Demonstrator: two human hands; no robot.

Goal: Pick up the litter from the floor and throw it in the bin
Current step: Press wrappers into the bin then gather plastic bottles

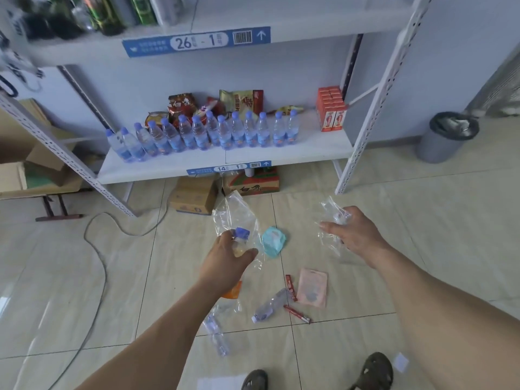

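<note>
Clear, crinkled plastic is held in both hands above the glossy beige tiled floor [422, 220]. The left hand [228, 263] is closed around a small blue-capped bottle [240, 239] together with a limp transparent bag [236, 212] that stands up from the grip. The right hand [354, 235] is closed on a crumpled clear wrapper [332, 218], the thumb stretched out across it. Between the two hands, just beside the left, a pale teal crumpled wad [273, 240] is seen on the tiles. More litter lies below the hands, nearer the feet: a flat pink pouch [312, 291], two narrow red sachets [291, 287] [297, 314], a crushed clear bottle [270, 305] on its side, a second flattened bottle [216, 337] lower left, and an orange scrap [233, 289] partly hidden under the left wrist. The grey round bin [446, 136], lined with a dark bag, stands well apart at the upper right, beyond the white perforated metal shelf [309, 153]. On that shelf a row of blue-capped water bottles [202, 133] is lined up before glossy snack packets [183, 104] and orange cartons [330, 111]. Brown cardboard boxes [194, 197] sit beneath the shelf, and a grey cable [98, 263] curves across the tiles at left.
</note>
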